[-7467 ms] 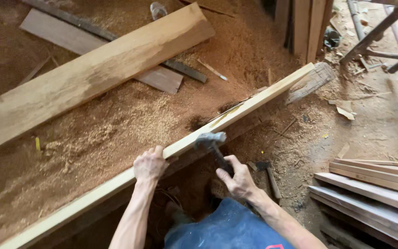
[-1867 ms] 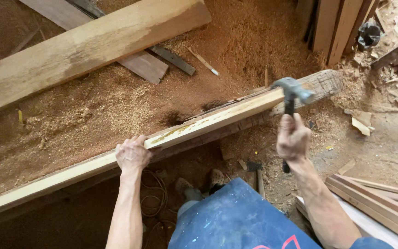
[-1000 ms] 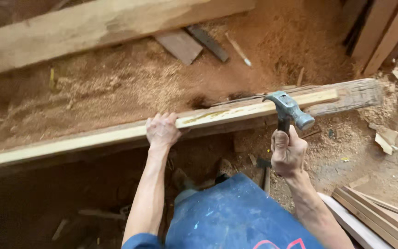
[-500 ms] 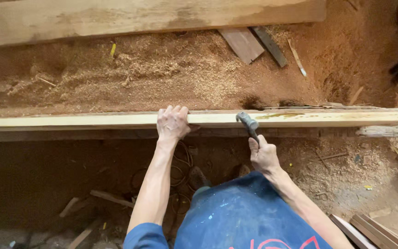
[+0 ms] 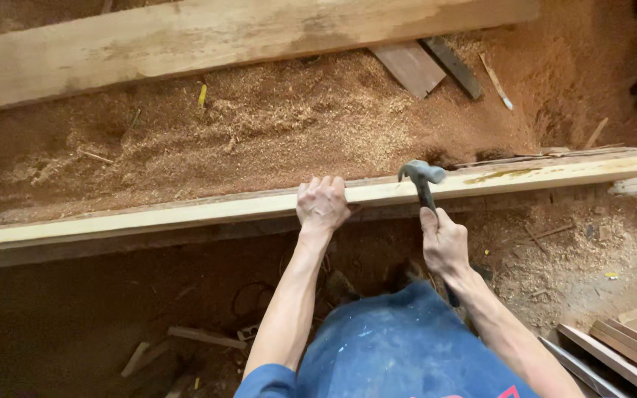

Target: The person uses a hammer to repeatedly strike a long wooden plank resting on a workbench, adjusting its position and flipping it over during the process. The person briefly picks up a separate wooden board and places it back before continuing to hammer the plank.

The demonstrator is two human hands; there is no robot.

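- Left hand (image 5: pixel 322 205): fingers curled over the top edge of the long pale plank (image 5: pixel 149 217), which lies across the sawdust
- Right hand (image 5: pixel 444 242): closed around the hammer (image 5: pixel 422 180) handle, head resting at the plank's edge
- Wide beam (image 5: pixel 186 37): lying beyond

Plank (image 5: pixel 186 214): I see it crossing left to right.
Hammer (image 5: pixel 422 177): on its edge, right of my left hand (image 5: pixel 322 206).
Beam (image 5: pixel 186 37): behind, past the sawdust (image 5: pixel 274 125).
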